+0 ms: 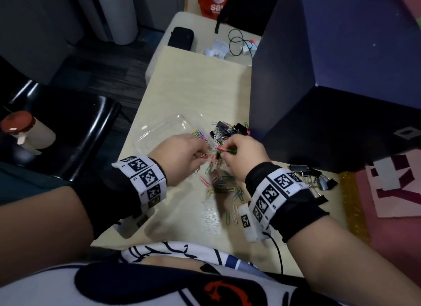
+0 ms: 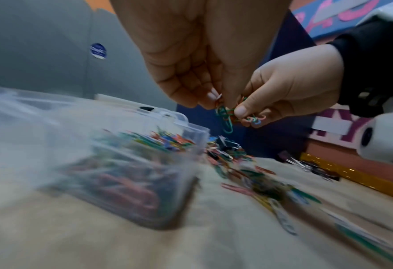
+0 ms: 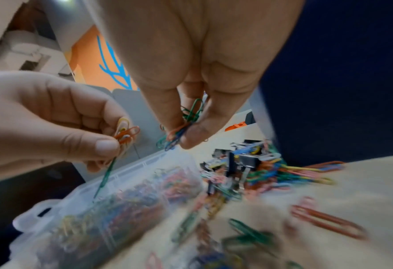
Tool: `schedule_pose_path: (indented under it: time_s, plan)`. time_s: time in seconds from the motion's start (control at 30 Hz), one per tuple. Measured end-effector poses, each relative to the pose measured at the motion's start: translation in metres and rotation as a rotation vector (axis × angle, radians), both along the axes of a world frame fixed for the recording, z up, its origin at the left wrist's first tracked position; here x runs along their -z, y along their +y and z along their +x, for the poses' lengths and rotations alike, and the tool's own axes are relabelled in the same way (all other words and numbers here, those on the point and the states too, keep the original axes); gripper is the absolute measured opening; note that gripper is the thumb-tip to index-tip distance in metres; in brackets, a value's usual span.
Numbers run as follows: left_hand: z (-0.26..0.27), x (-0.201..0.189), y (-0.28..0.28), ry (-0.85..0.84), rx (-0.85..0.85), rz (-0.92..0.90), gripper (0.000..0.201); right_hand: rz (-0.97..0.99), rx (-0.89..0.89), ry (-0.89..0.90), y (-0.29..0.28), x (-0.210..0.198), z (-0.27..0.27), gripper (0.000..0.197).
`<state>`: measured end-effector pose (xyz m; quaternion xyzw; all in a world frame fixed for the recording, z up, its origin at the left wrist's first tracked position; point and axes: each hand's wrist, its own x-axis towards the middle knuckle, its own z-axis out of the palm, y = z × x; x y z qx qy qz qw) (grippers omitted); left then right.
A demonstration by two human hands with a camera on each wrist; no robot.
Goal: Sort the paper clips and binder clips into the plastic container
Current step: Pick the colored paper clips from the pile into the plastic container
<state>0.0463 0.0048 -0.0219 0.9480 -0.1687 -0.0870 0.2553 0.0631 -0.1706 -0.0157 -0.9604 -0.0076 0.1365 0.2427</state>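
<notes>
Two hands (image 1: 182, 155) (image 1: 243, 155), each pinching perhaps several paper clips (image 3: 186, 123)

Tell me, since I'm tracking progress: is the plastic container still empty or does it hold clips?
Holds clips: the plastic container has a heap of coloured paper clips showing through its clear wall.

Both forearms are bare up to a black fabric wrist sleeve (image 1: 293, 214) on the right and a matching black cuff (image 1: 114, 191) on the left, each wrapped by a white band of square black-and-white coded markers (image 1: 273, 189). A white block with one more marker (image 1: 247, 223) hangs from the right band, and a thin black cable (image 1: 279, 255) trails from it. The torso wears a white top printed with dark navy shapes and a red emblem (image 1: 218, 289).
</notes>
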Motion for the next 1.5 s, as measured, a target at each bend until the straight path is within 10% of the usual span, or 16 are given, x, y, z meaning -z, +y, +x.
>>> schedule_pose_path:
  time_s: [0.27, 0.67, 0.97, 1.13, 1.5]
  plan:
    - [-0.002, 0.004, 0.04, 0.047, -0.109, 0.062, 0.042, 0.043, -0.067, -0.036, 0.033, 0.004, 0.011, 0.025]
    - [-0.026, 0.028, -0.028, 0.111, 0.323, 0.199, 0.043, -0.208, -0.321, 0.199, -0.016, 0.046, -0.051, 0.026]
    - [-0.03, 0.037, -0.044, 0.21, 0.522, 0.421, 0.045, -0.133, -0.067, 0.065, -0.05, 0.038, -0.031, 0.038]
    - [-0.027, 0.033, -0.051, 0.163, 0.439, 0.336, 0.046, -0.163, -0.174, 0.145, -0.043, 0.046, -0.025, 0.062]
    - [-0.004, 0.038, -0.073, 0.103, 0.283, 0.431, 0.064, -0.245, -0.231, 0.134, -0.063, 0.045, -0.051, 0.032]
